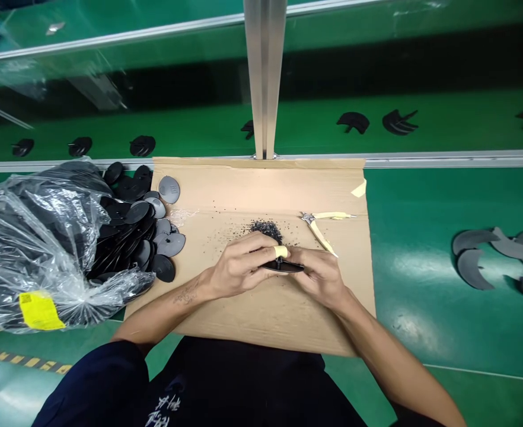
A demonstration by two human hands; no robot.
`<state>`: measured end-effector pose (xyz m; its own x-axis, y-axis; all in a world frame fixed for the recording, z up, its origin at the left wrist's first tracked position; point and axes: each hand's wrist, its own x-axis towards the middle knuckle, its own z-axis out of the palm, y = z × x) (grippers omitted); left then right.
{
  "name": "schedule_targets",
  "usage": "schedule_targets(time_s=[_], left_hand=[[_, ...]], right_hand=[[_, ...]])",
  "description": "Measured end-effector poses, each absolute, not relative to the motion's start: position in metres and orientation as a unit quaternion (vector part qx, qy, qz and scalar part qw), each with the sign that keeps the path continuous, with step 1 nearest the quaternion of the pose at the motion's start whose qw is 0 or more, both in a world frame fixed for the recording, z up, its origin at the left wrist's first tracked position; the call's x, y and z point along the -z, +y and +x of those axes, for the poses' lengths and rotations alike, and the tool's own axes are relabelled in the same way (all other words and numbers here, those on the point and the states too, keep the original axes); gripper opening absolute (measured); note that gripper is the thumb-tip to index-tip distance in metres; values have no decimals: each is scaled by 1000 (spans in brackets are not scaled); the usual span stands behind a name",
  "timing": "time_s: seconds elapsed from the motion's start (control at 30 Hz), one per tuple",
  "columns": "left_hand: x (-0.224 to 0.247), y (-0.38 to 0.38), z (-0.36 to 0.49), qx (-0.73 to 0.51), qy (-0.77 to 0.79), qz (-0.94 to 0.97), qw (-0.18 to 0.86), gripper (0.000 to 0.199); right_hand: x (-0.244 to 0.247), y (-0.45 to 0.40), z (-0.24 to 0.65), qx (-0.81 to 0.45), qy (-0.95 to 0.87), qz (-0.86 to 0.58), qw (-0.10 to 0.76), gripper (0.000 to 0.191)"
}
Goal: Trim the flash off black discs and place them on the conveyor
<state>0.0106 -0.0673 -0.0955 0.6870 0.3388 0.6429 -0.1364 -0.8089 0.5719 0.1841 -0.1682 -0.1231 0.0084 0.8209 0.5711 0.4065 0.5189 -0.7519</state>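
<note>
My left hand [246, 264] and my right hand [319, 270] meet over the cardboard sheet [226, 320], both closed on one thin black plastic disc [284, 267]. The disc is tilted nearly edge-on, and fingers hide much of it. Yellow tape wraps a finger of my left hand. Just beyond the hands lies a small heap of black plastic scraps [265, 228]. Nippers with pale yellow handles [319, 228] rest spread apart to the right of the heap, close to my right hand.
At left, a clear plastic bag [39, 231] spills many black discs [128, 237] onto the cardboard edge. Curved dark grey parts [472, 267] lie on the green table at right. Behind an upright metal post [265, 83], black parts [354, 121] sit in a row on a green surface.
</note>
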Motion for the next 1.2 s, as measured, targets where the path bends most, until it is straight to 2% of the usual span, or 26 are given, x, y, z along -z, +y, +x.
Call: schedule_targets(time_s=[0.2, 0.43, 0.7, 0.9, 1.2], left_hand=[[96, -68, 11, -395, 64, 860, 317, 21], [95, -68, 12, -398, 52, 864, 304, 11], [98, -72, 10, -392, 77, 864, 305, 23], [97, -73, 8, -365, 90, 878, 296, 21], [106, -74, 10, -394, 83, 831, 384, 31]], right_hand=[[122, -167, 185, -188, -683, -441, 551, 11], [124, -170, 186, -200, -687, -441, 542, 12], [122, -170, 185, -182, -685, -458, 537, 10], [121, -171, 185, -162, -695, -471, 518, 10], [121, -171, 181, -89, -688, -490, 528, 8]])
